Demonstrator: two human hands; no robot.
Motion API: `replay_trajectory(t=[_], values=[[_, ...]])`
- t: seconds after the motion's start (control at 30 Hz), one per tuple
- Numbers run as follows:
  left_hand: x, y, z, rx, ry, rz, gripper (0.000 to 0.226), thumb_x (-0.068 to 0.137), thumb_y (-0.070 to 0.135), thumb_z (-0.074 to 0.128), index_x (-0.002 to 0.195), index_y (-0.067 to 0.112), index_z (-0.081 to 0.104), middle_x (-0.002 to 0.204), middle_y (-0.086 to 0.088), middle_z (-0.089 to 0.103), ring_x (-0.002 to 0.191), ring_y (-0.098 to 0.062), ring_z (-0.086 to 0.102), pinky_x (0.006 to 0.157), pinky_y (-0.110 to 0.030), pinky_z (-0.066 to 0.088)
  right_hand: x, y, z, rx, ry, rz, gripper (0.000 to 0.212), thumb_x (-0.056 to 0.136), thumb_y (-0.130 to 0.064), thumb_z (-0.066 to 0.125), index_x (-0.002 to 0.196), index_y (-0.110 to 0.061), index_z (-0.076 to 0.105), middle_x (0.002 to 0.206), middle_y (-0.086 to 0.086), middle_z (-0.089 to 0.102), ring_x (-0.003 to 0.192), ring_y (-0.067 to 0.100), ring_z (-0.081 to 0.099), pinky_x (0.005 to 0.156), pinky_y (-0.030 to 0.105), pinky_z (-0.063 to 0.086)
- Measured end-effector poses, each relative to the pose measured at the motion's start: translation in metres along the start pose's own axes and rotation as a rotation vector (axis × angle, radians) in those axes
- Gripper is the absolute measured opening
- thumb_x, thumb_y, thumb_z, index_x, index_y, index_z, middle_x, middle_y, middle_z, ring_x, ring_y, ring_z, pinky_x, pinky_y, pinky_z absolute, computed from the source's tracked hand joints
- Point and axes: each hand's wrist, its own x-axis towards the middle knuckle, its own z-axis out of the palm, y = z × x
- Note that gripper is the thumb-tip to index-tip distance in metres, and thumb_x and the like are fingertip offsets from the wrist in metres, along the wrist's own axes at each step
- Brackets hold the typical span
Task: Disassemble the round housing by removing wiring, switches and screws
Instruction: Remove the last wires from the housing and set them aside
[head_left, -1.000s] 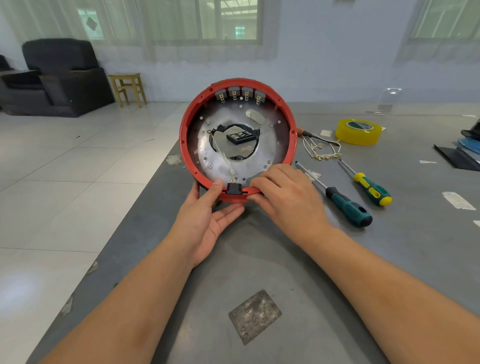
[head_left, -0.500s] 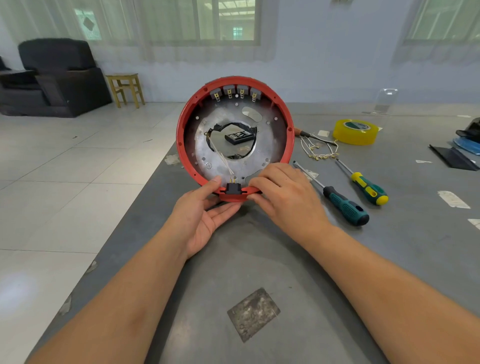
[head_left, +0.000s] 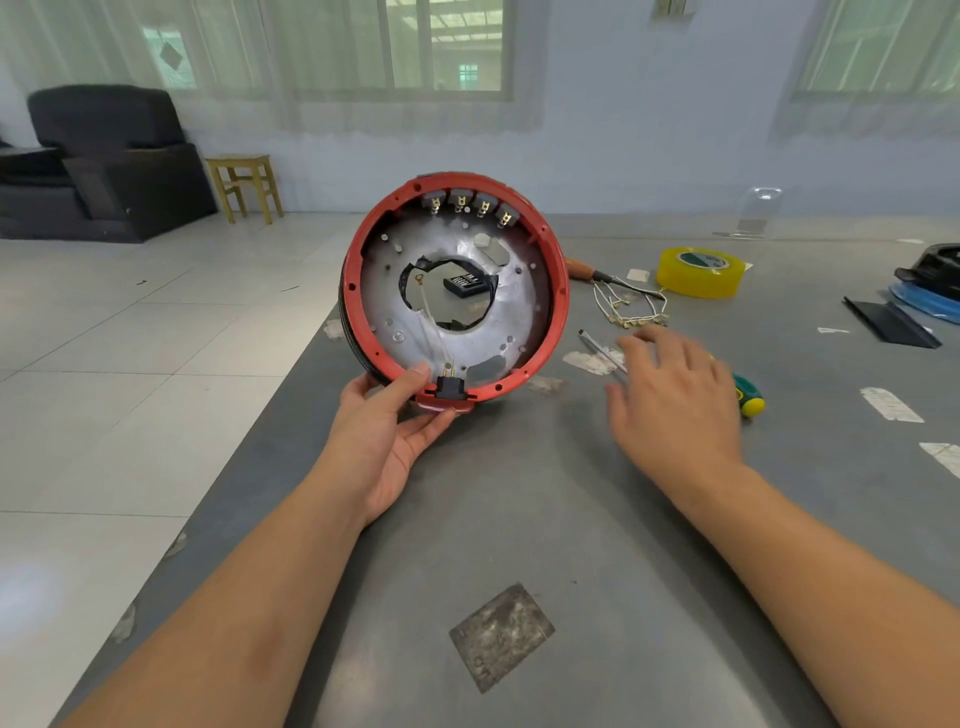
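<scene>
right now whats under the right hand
The right hand hovers over two screwdrivers: one's metal shaft and another's green-yellow handle end stick out. The rest of both is covered.

We count one red housing (head_left: 558, 291) mid-frame, four switches (head_left: 470, 205) along its upper rim, one black connector (head_left: 448, 387) at its bottom, one roll of yellow tape (head_left: 698, 273) at upper right, and two hands.

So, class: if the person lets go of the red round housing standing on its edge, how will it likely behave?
The housing stands on its rim, steadied only by the left hand, so it would probably tip or roll. It looks rigid, plastic ring with metal plate, so unlikely to flex. The right hand is off it.
</scene>
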Motion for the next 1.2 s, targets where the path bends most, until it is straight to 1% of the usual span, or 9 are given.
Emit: replay_trajectory(t=[0.1, 0.2, 0.4, 0.57, 0.77, 0.87, 0.97, 1.1, 1.2], values=[[-0.001, 0.000, 0.000, -0.001, -0.005, 0.003, 0.060, 0.094, 0.012, 0.075, 0.146, 0.005, 0.046, 0.120, -0.023, 0.075, 0.102, -0.042, 0.076, 0.071, -0.033, 0.063, -0.003, 0.016, -0.001, -0.144, -0.238, 0.165, 0.039, 0.092, -0.043, 0.060, 0.119, -0.014, 0.057, 0.121, 0.012, 0.059, 0.111, 0.036, 0.057, 0.083, 0.043, 0.047], [-0.001, 0.000, -0.001, 0.002, -0.023, 0.002, 0.058, 0.096, 0.015, 0.074, 0.146, 0.002, 0.047, 0.117, -0.023, 0.076, 0.101, -0.042, 0.076, 0.072, -0.032, 0.064, -0.001, 0.020, 0.003, -0.094, -0.362, 0.232, 0.039, 0.098, -0.047, 0.050, 0.117, -0.013, 0.057, 0.121, 0.013, 0.058, 0.113, 0.033, 0.057, 0.073, 0.038, 0.043], [-0.001, 0.000, -0.004, -0.022, 0.002, 0.019, 0.058, 0.096, 0.016, 0.073, 0.147, 0.003, 0.048, 0.118, -0.024, 0.075, 0.100, -0.043, 0.076, 0.067, -0.027, 0.062, 0.004, 0.014, 0.008, 0.089, -0.368, 0.208, 0.033, 0.104, -0.037, 0.045, 0.118, -0.011, 0.058, 0.118, 0.012, 0.059, 0.107, 0.032, 0.059, 0.073, 0.038, 0.045], [0.001, 0.004, -0.006, -0.038, 0.035, 0.062, 0.052, 0.096, 0.015, 0.074, 0.141, 0.007, 0.050, 0.117, -0.023, 0.076, 0.097, -0.043, 0.077, 0.071, -0.032, 0.064, 0.000, -0.003, 0.006, 0.403, -0.342, 0.219, 0.031, 0.106, -0.036, 0.042, 0.119, -0.012, 0.058, 0.116, 0.011, 0.062, 0.106, 0.033, 0.057, 0.083, 0.042, 0.046], [0.004, 0.006, -0.011, -0.103, 0.058, 0.027, 0.050, 0.096, 0.017, 0.075, 0.139, 0.002, 0.055, 0.122, -0.023, 0.074, 0.104, -0.041, 0.076, 0.074, -0.034, 0.065, -0.006, -0.018, 0.002, 0.841, -0.243, 0.321, 0.025, 0.108, -0.033, 0.037, 0.128, -0.024, 0.049, 0.104, -0.007, 0.069, 0.094, 0.022, 0.066, 0.086, 0.045, 0.053], [0.007, 0.009, -0.015, -0.156, 0.069, 0.003, 0.039, 0.095, 0.014, 0.075, 0.129, 0.001, 0.061, 0.124, -0.027, 0.072, 0.109, -0.042, 0.074, 0.076, -0.035, 0.065, -0.004, -0.012, -0.001, 0.902, -0.211, 0.192, 0.018, 0.107, -0.032, 0.039, 0.122, -0.031, 0.050, 0.097, -0.008, 0.065, 0.088, 0.015, 0.061, 0.079, 0.041, 0.050], [0.010, 0.011, -0.018, -0.192, 0.068, 0.002, 0.043, 0.096, 0.010, 0.073, 0.134, -0.004, 0.058, 0.124, -0.029, 0.071, 0.112, -0.046, 0.072, 0.081, -0.035, 0.065, -0.001, -0.002, -0.003, 0.786, -0.237, 0.010, 0.015, 0.102, -0.042, 0.042, 0.114, -0.039, 0.050, 0.086, -0.015, 0.062, 0.078, 0.009, 0.057, 0.065, 0.035, 0.041], [0.011, 0.013, -0.019, -0.208, 0.056, -0.018, 0.026, 0.099, 0.006, 0.067, 0.120, -0.007, 0.061, 0.120, -0.033, 0.071, 0.107, -0.052, 0.072, 0.084, -0.034, 0.064, 0.005, 0.008, -0.008, 0.654, -0.321, -0.169, 0.017, 0.100, -0.049, 0.048, 0.116, -0.045, 0.049, 0.088, -0.015, 0.064, 0.077, 0.008, 0.059, 0.065, 0.034, 0.049], [0.012, 0.015, -0.020, -0.189, 0.052, -0.021, 0.021, 0.099, 0.004, 0.065, 0.116, -0.009, 0.062, 0.118, -0.034, 0.071, 0.104, -0.055, 0.072, 0.082, -0.033, 0.064, 0.010, 0.011, -0.016, 0.650, -0.323, -0.268, 0.018, 0.098, -0.045, 0.052, 0.116, -0.046, 0.055, 0.087, -0.020, 0.064, 0.077, -0.001, 0.058, 0.061, 0.024, 0.043]])
